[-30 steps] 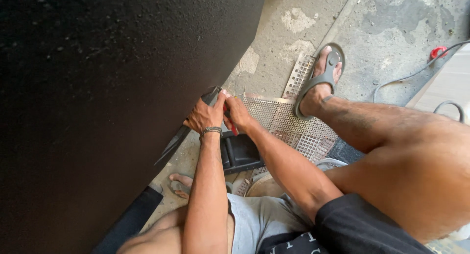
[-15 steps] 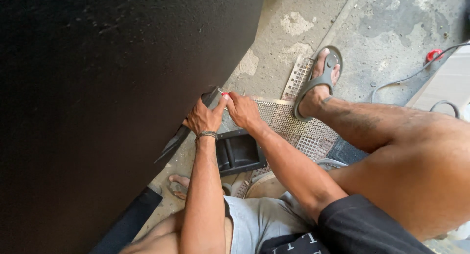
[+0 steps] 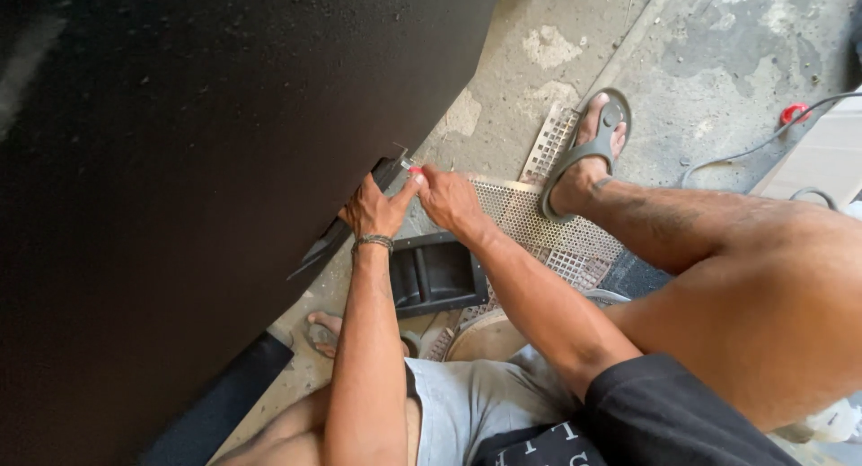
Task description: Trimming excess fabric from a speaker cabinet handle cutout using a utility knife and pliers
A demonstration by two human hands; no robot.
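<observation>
A large black panel (image 3: pixel 197 161) fills the left half of the view. At its lower right edge a dark metal bracket (image 3: pixel 341 233) sticks out. My left hand (image 3: pixel 375 210) grips that bracket edge, a bracelet on the wrist. My right hand (image 3: pixel 449 198) is pinched beside it, fingertips meeting the left thumb around a small red-tipped piece (image 3: pixel 415 171). Whether the piece is a tool or a fastener is too small to tell.
A black plastic tray (image 3: pixel 435 273) lies on the concrete floor under my forearms. Perforated metal sheets (image 3: pixel 548 224) lie beneath my sandalled right foot (image 3: pixel 588 152). A grey cable with a red fitting (image 3: pixel 793 114) runs at the far right. My left foot (image 3: pixel 325 329) rests near the panel.
Both hands have stayed at the bracket. My right hand shifted slightly right, then back, and the fingertips now pinch the small red-tipped piece together.
</observation>
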